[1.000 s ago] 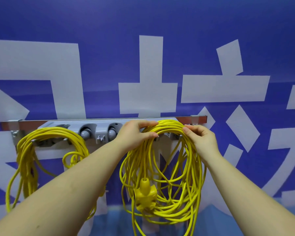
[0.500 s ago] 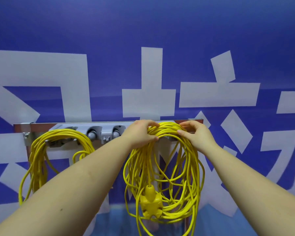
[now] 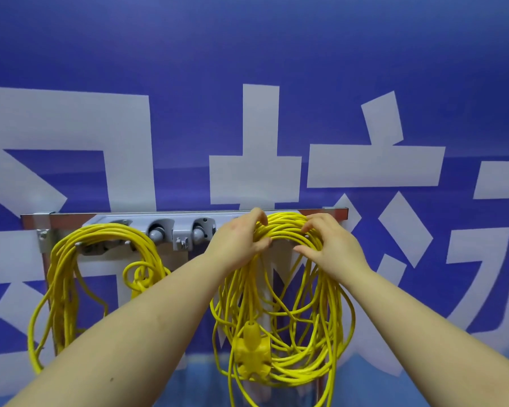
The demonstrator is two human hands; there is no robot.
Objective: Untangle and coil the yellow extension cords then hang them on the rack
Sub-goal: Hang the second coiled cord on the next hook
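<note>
A grey rack with rubber holders is fixed on a metal rail on the blue wall. One coiled yellow cord hangs from the rack's left end. A second yellow coil hangs at the right end, its multi-outlet socket head dangling low. My left hand grips the top of this coil on its left side, fingers over the strands and thumb under. My right hand holds the coil's top right, fingers curled over the strands, thumb beneath.
The wall behind is blue with large white characters. Two grey holders between the coils carry nothing. The rail ends just right of my right hand. A loose cord end trails below the right coil.
The view has shifted slightly. Both hands stay at the top of the right coil; my right hand's fingers have spread and curled over the strands lower down.
</note>
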